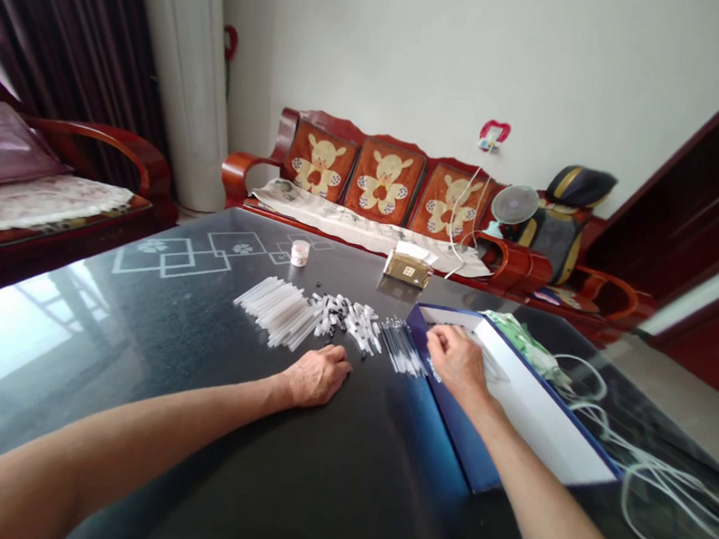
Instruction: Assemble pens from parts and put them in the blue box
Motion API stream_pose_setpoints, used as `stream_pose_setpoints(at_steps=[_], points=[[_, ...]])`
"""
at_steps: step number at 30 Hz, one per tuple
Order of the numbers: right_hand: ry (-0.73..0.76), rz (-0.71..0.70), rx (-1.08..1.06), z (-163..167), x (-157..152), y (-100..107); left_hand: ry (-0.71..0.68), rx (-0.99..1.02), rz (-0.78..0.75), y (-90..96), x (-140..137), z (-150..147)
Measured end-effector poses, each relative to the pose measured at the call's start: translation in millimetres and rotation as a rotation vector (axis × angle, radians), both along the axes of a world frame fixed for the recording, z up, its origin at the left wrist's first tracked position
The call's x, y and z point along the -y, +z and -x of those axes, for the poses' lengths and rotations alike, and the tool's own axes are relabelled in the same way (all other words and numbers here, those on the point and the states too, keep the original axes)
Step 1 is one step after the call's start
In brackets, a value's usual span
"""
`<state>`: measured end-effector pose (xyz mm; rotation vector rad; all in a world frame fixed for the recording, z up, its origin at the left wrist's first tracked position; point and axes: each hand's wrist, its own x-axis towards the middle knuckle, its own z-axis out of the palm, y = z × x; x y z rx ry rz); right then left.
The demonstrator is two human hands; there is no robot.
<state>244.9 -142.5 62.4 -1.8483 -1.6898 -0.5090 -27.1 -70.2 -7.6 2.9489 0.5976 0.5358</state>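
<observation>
My left hand (318, 375) rests on the dark table with its fingers curled; what they hold, if anything, is hidden. Just beyond it lie a pile of clear pen barrels (277, 311) and a heap of small white and black pen parts (350, 321). Over the near-left wall of a blue box (543, 390) with a white inside, my right hand (459, 364) has its fingers drawn together. I cannot make out anything between them. Left of that hand is a row of dark, thin pen refills (401, 347). Some clear things lie in the box, partly behind the hand.
A small white cup (300, 253) and a tissue pack (408, 267) stand farther back on the table (203, 331). Right of the box are a green plastic bag (529, 347) and tangled white cables (645, 462). A wooden sofa (255, 172) and a fan (514, 206) stand beyond.
</observation>
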Motion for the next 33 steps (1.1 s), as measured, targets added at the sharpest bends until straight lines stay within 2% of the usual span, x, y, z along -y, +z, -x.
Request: stream_pose_setpoints(at_steps=[2,4,7,9,12,17,20,26,33], points=[[0.101,0.001,-0.058,36.6,-0.7,-17.5,0.018,0.005,-0.007,-0.4,2.3,0.2],[0.141,0.051,-0.097,67.6,-0.8,-39.5,0.05,-0.003,0.006,1.0,5.0,0.8],[0.103,0.093,-0.153,94.8,-0.6,-67.5,0.169,-0.006,0.028,8.0,4.8,3.7],[0.073,0.105,-0.186,100.4,-1.6,-77.3,0.303,-0.038,0.04,16.0,-0.9,7.0],[0.013,0.156,-0.2,100.0,-5.5,-79.9,0.507,-0.126,0.08,30.1,-19.2,11.5],[-0.093,0.243,-0.138,101.6,-12.0,-76.8,0.655,-0.194,0.116,48.2,-59.0,8.0],[-0.12,0.256,-0.113,103.9,-13.2,-78.0,0.741,-0.265,0.167,53.9,-73.9,0.8],[-0.129,0.288,-0.11,105.6,-12.6,-77.3,0.802,-0.353,0.2,58.7,-73.3,-6.7],[-0.143,0.342,-0.12,107.1,-13.1,-73.0,0.854,-0.328,0.238,61.8,-71.8,-8.0]])
